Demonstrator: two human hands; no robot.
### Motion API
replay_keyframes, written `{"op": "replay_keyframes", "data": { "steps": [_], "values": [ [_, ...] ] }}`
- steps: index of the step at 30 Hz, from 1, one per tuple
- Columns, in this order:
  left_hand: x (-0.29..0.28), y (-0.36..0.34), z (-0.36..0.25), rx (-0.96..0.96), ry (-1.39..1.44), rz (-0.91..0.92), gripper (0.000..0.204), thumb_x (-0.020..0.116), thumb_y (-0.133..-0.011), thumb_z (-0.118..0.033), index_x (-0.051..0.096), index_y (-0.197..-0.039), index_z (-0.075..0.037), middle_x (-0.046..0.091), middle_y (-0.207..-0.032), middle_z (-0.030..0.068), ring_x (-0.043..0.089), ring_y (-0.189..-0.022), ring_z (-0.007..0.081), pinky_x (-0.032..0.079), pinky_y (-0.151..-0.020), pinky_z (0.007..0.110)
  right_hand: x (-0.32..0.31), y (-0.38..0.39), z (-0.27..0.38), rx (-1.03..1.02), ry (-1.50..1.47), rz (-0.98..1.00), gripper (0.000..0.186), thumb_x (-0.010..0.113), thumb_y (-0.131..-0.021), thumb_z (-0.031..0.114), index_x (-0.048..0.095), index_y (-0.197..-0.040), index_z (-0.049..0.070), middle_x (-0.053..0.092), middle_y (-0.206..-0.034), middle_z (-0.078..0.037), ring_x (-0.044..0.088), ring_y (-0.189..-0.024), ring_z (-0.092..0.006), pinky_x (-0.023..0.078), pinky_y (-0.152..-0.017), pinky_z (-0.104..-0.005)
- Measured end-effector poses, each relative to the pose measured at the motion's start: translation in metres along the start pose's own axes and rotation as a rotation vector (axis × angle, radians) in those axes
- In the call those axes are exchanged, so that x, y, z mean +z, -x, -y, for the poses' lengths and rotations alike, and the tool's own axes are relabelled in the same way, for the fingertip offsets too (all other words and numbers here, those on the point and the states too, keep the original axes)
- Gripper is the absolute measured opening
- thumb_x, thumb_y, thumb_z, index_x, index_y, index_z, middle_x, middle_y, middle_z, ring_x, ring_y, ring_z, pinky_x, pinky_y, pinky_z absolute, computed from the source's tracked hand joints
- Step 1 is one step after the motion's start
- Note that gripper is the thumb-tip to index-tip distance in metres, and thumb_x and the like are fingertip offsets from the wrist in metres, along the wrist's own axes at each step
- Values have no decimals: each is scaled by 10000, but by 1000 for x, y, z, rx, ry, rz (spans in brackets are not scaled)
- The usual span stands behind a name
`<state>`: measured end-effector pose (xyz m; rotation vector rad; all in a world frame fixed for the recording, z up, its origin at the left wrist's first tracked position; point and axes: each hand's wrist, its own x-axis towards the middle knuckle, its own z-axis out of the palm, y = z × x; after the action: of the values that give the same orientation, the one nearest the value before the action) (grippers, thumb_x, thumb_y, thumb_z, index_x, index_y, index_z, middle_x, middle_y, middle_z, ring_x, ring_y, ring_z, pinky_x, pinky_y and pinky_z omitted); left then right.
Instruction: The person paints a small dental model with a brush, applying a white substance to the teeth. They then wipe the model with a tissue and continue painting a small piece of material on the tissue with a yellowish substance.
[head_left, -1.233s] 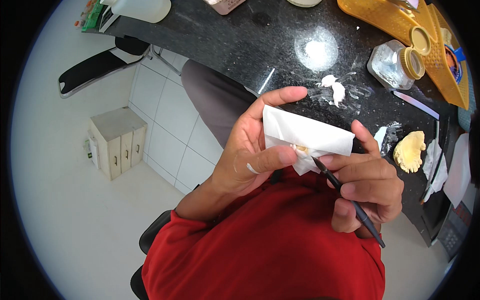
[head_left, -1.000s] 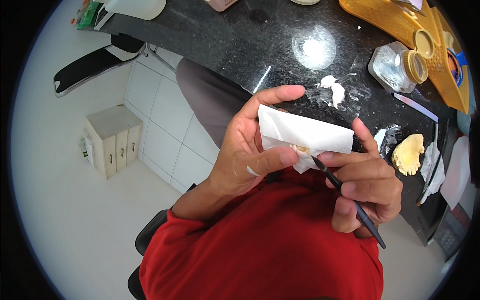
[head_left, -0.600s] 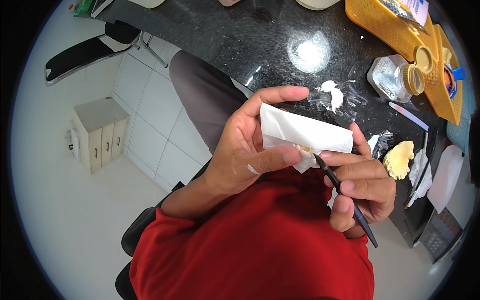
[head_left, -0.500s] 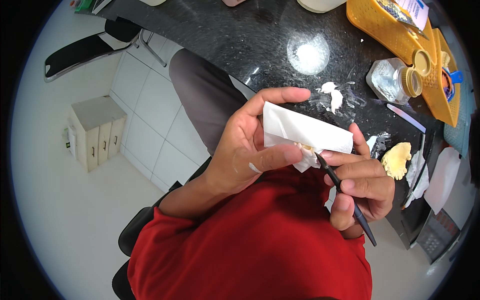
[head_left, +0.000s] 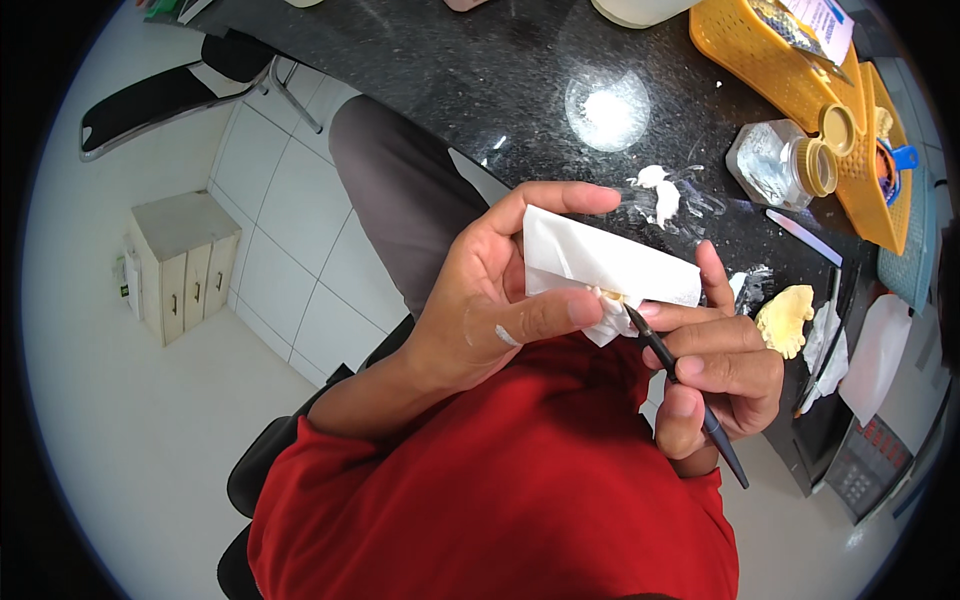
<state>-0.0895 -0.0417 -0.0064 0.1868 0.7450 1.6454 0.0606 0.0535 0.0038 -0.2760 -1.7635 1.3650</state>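
My left hand (head_left: 475, 285) is closed on a folded white tissue (head_left: 610, 255), pinching it between thumb and fingers. A small yellowish tooth-like piece (head_left: 611, 296) shows at the tissue's lower edge by my thumb, mostly hidden in the folds. In my right hand (head_left: 730, 365) is a slim dark pen-shaped tool (head_left: 718, 435), gripped between thumb and fingers. Its pointed tip touches or nearly touches the small piece. My right fingertips lie against the tissue's right end. A pale yellow dental cast (head_left: 785, 318) rests on the black table just beyond my right hand.
White putty-like residue (head_left: 662, 195) smears the black table (head_left: 480, 100). Further right are a clear jar (head_left: 770, 165) with a gold lid, orange baskets (head_left: 745, 55), a pale file-like strip (head_left: 805, 237), crumpled tissue (head_left: 828, 345) and a calculator (head_left: 865, 465). A chair (head_left: 150, 100) stands far left.
The whole view has shifted slightly. Both hands keep their hold on the tissue and the tool, and the tool's tip stays at the small piece.
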Motion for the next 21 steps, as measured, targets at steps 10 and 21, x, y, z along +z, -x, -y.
{"op": "replay_keyframes", "data": {
  "steps": [10,21],
  "values": [
    [-5,0,-1,-7,-12,40,602,731,-776,-81,406,-1280,-28,599,-1087,126,592,-1020,180,491,-894,334,0,-1,-1,-5,-34,-3,96,580,-736,8,540,-823,14,604,-646,-123,688,-780,-334,294,-1041,-567],
    [-5,1,-2,-12,-14,31,604,730,-777,-79,402,-1282,-27,599,-1086,134,593,-1021,182,493,-894,339,2,-2,-1,3,-26,-17,81,588,-749,22,548,-818,15,608,-637,-129,690,-771,-325,288,-1046,-564]
  ]
}}
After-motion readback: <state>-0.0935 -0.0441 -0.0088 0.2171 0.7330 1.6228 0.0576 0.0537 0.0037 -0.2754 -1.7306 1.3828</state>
